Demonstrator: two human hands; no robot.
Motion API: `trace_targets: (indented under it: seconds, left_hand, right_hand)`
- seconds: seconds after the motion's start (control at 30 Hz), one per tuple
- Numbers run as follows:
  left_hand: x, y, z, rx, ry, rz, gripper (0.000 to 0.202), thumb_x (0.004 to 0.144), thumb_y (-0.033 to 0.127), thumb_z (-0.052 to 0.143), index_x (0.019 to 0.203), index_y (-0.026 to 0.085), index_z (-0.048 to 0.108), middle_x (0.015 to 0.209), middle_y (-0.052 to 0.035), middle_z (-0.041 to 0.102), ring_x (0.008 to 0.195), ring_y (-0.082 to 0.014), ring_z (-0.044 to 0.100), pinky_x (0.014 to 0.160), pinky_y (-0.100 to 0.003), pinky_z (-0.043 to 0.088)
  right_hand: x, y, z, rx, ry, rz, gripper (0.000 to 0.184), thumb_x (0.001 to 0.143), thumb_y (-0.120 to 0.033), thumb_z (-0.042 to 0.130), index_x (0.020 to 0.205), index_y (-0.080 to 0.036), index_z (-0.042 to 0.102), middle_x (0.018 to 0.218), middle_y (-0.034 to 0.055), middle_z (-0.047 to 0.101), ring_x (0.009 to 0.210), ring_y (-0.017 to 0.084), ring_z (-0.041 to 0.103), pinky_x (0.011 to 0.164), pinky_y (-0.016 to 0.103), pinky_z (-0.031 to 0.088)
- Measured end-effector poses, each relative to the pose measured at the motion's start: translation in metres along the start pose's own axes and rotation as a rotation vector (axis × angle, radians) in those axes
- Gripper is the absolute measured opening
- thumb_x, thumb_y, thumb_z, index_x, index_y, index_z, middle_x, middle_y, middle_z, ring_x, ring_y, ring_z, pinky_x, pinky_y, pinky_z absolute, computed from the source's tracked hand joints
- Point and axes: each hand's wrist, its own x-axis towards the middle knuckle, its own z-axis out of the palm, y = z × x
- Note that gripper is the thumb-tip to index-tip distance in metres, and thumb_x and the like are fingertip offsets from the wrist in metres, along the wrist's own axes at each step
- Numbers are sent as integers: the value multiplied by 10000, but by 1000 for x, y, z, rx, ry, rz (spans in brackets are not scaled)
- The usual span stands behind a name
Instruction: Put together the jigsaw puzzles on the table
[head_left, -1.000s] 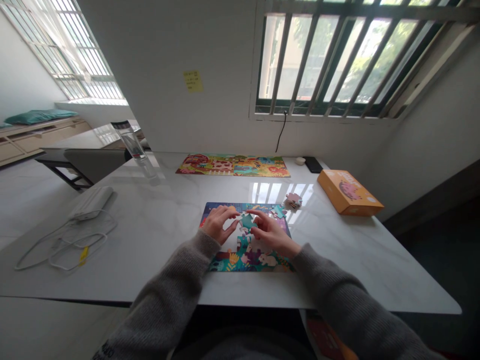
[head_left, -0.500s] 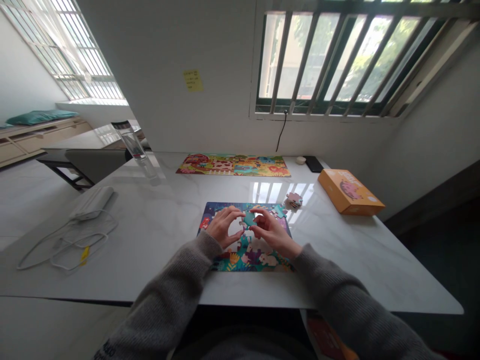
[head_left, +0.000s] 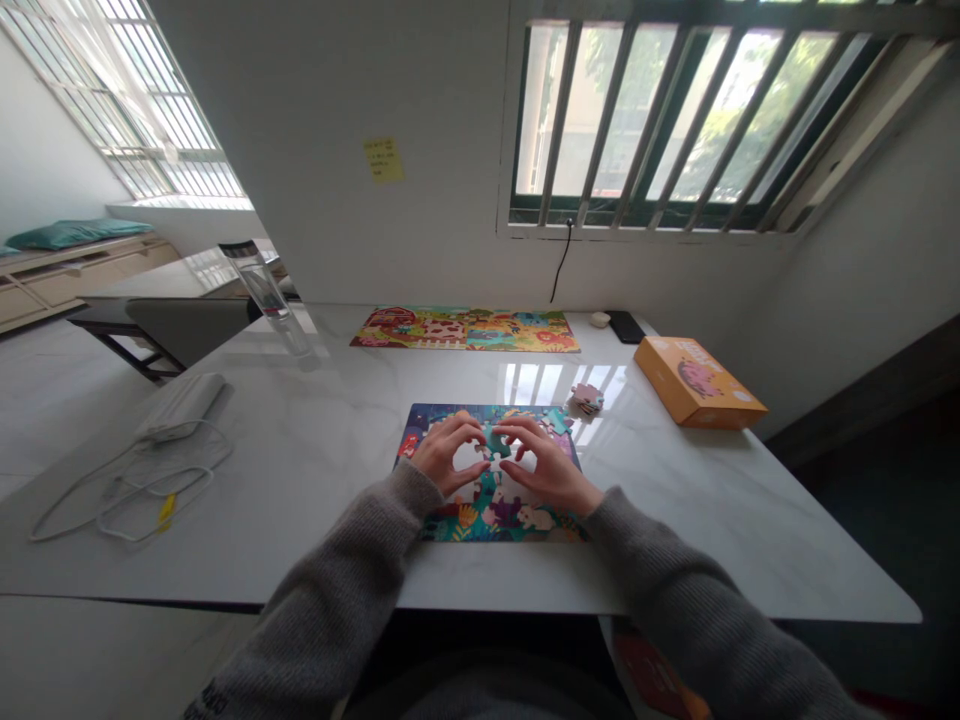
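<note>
A jigsaw puzzle (head_left: 469, 515) with colourful animal pictures lies on the white table, with white gaps near its middle. Between my hands is a teal puzzle piece (head_left: 496, 441) over the puzzle's centre. My left hand (head_left: 448, 452) curves in from the left, its fingertips and thumb at the piece's left edge. From the right, my right hand (head_left: 546, 465) grips the opposite side with bent fingers and thumb. Another teal piece (head_left: 557, 421) sits at the upper right of the puzzle. Beyond that corner lies a small stack of puzzle pieces (head_left: 587, 399).
A long finished farm puzzle (head_left: 465, 330) lies along the wall. To the right stand an orange box (head_left: 701, 382), a black phone (head_left: 625, 327) and a small white round object (head_left: 600, 320). On the left are a white device with cable (head_left: 184, 408) and a glass bottle (head_left: 259, 283).
My right fingers have shifted slightly left and closer to my left hand around the teal piece. The view has moved a little; the other things stay put.
</note>
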Motion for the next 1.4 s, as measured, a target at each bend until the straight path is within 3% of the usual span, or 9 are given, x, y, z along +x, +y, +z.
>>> trace_targets:
  seconds: [0.1, 0.33, 0.6, 0.77, 0.9, 1.07, 1.4]
  left_hand:
    - [2, 1, -1, -62, 5, 16, 194, 825, 237, 716, 982, 203, 607, 1082, -71, 634, 1017, -227, 615, 898, -368, 486]
    - [1, 0, 1, -129, -43, 10, 200, 835, 254, 718, 986, 196, 600, 1085, -69, 624, 845, -173, 588, 837, -349, 504]
    - [-4, -7, 8, -186, -193, -12, 347, 794, 183, 662, 1124, 194, 557, 1087, -59, 574, 743, -136, 529, 778, -322, 519]
    - [-5, -8, 11, -160, -333, -49, 179, 814, 89, 566, 944, 187, 640, 835, -16, 633, 789, -167, 567, 803, -316, 489]
    - [-5, -6, 12, -173, -444, 4, 260, 750, 8, 560, 882, 188, 694, 850, -36, 674, 846, -191, 569, 822, -318, 479]
    - [-5, -3, 13, -143, -483, 29, 305, 744, -4, 557, 871, 202, 743, 915, -52, 674, 887, -203, 552, 861, -334, 476]
    - [-5, 2, 12, -62, -488, 63, 369, 810, 69, 547, 1028, 276, 762, 936, -56, 637, 874, -212, 530, 839, -357, 466]
  right_hand:
    - [-1, 1, -5, -83, 0, -50, 443, 900, -200, 624, 1319, -333, 571, 1317, 80, 541, 1181, 243, 550, 760, 352, 586]
    - [-5, 3, -9, -132, -28, -73, 461, 911, -214, 631, 1353, -315, 545, 1288, 92, 560, 1154, 235, 572, 767, 345, 593]
    - [-14, 1, -13, -240, -40, -85, 381, 901, -242, 672, 1272, -278, 594, 1205, 85, 586, 1150, 236, 571, 1003, 434, 513]
    - [-30, -2, -21, -297, -92, -3, 294, 884, -233, 693, 1171, -269, 638, 1162, 73, 584, 1116, 231, 572, 1001, 421, 495]
    - [-39, -6, -23, -342, -155, 33, 263, 862, -218, 718, 1114, -273, 668, 1137, 63, 595, 1087, 229, 565, 997, 416, 487]
    - [-43, -11, -24, -391, -223, 49, 238, 856, -216, 724, 1083, -279, 692, 1123, 63, 606, 1093, 236, 542, 1012, 427, 466]
    - [-44, -9, -26, -430, -274, 43, 237, 885, -243, 693, 1115, -301, 700, 1120, 63, 626, 1089, 250, 531, 999, 471, 443]
